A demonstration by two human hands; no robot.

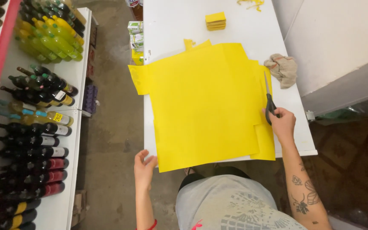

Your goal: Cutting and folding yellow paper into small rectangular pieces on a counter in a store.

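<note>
The flat, matte yellow paper sheets lie stacked on the smooth white table, the right hand gripping black-handled scissors at their right edge, the left hand open-fingered by the lower left corner.

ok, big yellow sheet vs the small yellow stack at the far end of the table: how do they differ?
The sheet is large, covering most of the table's width and overhanging its near edge; the stack is a small block well inside the far end. The sheet lies thin and flat; the stack is several layers thick. The right hand holds scissors at the sheet's edge and the left hand is at its corner; nothing touches the stack. Both are yellow.
</note>
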